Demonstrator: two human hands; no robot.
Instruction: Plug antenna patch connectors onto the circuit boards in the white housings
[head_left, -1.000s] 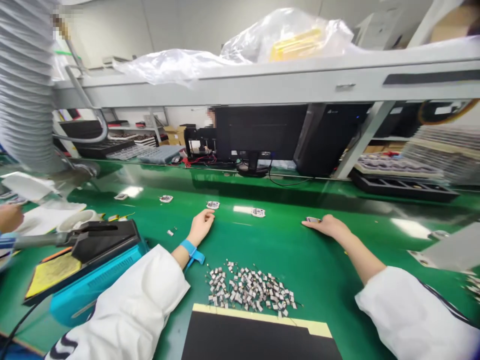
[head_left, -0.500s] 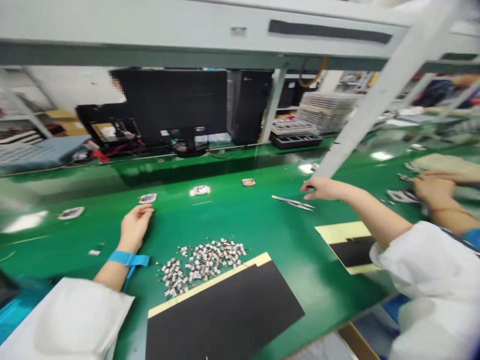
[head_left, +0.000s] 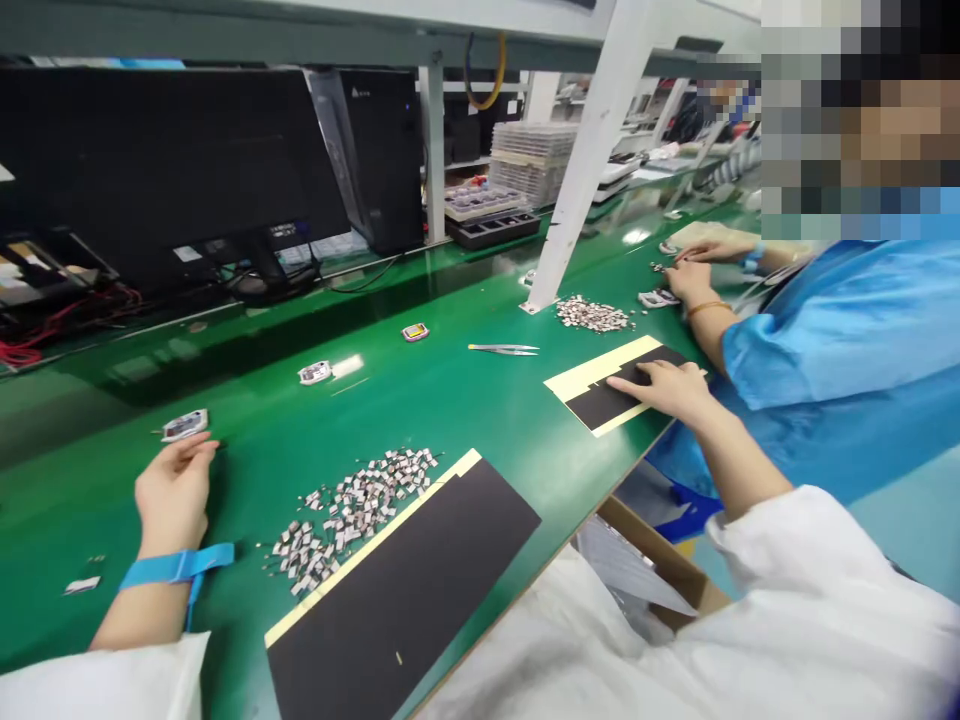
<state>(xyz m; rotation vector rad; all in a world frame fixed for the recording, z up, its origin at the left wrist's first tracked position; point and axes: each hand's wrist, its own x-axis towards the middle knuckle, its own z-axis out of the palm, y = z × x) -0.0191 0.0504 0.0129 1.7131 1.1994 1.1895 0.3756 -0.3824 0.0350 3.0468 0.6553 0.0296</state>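
Note:
My left hand point(head_left: 172, 492), with a blue wrist strap point(head_left: 176, 567), is at the left with thumb and fingers closed together; anything between them is too small to make out. Just beyond its fingertips lies a white rounded device part point(head_left: 185, 425). My right hand point(head_left: 675, 388) rests with fingers apart on a small black sheet with pale yellow edges point(head_left: 600, 405). Between the hands, a heap of small silvery parts with short leads point(head_left: 375, 495) lies along a larger black sheet point(head_left: 405, 590). Steel tweezers point(head_left: 506, 350) lie farther back.
More device parts stand in a row, one white point(head_left: 315, 372) and one with a yellow middle point(head_left: 415, 332). A slanted white post point(head_left: 581, 160) meets the bench beside a second heap point(head_left: 592, 314). A co-worker in blue point(head_left: 847, 320) works at the right.
The view has swung right. My right hand has come from near the tweezers and post down onto the small black sheet. My left hand stays beside a white device part.

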